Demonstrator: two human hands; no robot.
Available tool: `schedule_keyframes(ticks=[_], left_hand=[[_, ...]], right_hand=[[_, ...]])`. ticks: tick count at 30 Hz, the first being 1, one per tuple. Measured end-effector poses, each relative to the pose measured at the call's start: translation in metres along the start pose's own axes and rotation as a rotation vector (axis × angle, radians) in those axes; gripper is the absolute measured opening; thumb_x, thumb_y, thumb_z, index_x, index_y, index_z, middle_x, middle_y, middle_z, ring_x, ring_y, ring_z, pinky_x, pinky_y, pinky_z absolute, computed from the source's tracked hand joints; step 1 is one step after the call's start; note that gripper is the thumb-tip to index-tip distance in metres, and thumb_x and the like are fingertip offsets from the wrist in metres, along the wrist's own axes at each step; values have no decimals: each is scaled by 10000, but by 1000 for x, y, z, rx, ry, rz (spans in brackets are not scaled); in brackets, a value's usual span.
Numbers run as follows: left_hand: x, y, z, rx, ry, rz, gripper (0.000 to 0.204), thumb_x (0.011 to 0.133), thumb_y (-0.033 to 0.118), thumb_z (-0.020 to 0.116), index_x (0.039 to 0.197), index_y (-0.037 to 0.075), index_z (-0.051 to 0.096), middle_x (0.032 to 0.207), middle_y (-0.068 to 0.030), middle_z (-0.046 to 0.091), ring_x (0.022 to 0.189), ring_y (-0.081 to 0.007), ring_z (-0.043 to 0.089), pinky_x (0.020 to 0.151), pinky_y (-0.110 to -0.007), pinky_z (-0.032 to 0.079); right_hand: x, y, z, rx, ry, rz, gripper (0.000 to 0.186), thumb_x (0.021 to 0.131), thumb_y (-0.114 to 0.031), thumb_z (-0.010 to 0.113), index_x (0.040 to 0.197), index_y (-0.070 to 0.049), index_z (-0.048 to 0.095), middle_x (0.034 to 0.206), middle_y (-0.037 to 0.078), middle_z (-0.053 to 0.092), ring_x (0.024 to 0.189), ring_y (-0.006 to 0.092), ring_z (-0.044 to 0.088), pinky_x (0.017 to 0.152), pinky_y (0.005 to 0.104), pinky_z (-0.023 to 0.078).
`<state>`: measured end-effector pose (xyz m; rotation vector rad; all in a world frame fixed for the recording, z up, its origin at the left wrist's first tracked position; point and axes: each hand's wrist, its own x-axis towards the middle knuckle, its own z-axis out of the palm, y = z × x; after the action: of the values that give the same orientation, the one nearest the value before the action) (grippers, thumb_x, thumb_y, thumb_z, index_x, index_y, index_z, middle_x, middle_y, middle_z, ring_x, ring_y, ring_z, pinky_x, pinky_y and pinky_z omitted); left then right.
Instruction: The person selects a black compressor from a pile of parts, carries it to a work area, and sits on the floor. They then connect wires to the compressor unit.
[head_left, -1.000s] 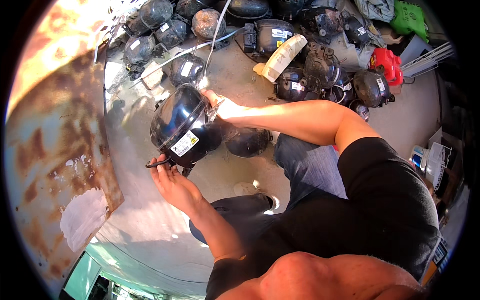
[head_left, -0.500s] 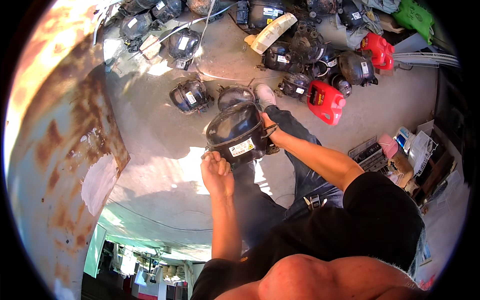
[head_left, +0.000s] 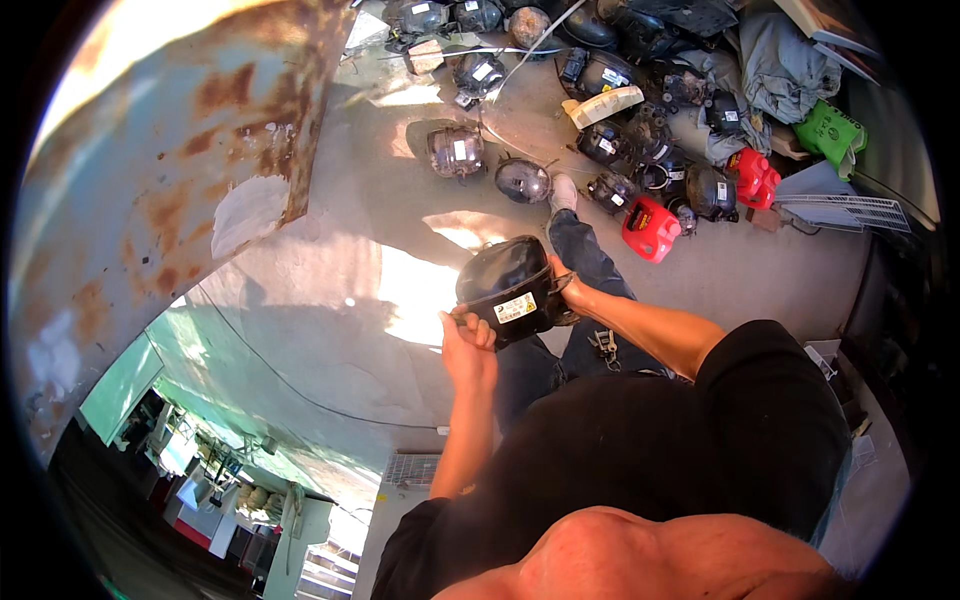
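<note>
Black compressor (head_left: 502,268) held up in both hands, at 11 o'clock from the torso, above the legs.
It looks heavy and rigid, its smooth shell probably slick and hard to dent, the fittings at its 3 o'clock likely easier to bend; the lower rim and underside seem the surest hold. The left hand (head_left: 470,345) is at its 7 to 8 o'clock, fingers curled nearly closed on the lower edge; whether they hook a bracket there, I cannot tell. The right hand (head_left: 564,281) grips it at 3 o'clock by the fittings, its fingers mostly hidden, so their spread is unclear. A red jug (head_left: 652,230) stands apart on the floor (head_left: 385,170) at 2 o'clock.
</note>
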<state>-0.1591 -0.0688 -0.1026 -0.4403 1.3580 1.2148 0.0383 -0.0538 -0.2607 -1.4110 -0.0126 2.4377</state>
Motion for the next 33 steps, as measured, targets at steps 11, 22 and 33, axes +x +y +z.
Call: schedule_keyframes(ticks=[11,22,33], left_hand=[[-124,120,-149,-30,-27,279,357,1108,390,444,906,96,437,779,-23,451,557,-86,362,512,-259,308],[-180,263,-329,-302,129,416,298,1094,320,483,892,102,459,757,-47,481,519,-99,343,459,-257,274],[-106,440,-493,-535,494,349,320,1097,340,471,886,100,446,733,-32,451,508,-101,336,440,-263,272]], right_hand=[[0,109,189,-142,-289,4,557,1053,-490,373,1293,-55,624,1228,115,700,1068,243,695,957,421,568],[53,235,396,-334,-437,405,584,1033,-518,411,1313,-50,621,1285,164,671,1142,322,662,1016,498,532],[179,346,611,-926,-136,390,263,1044,-129,459,1093,-3,684,924,149,719,682,276,708,509,413,565]])
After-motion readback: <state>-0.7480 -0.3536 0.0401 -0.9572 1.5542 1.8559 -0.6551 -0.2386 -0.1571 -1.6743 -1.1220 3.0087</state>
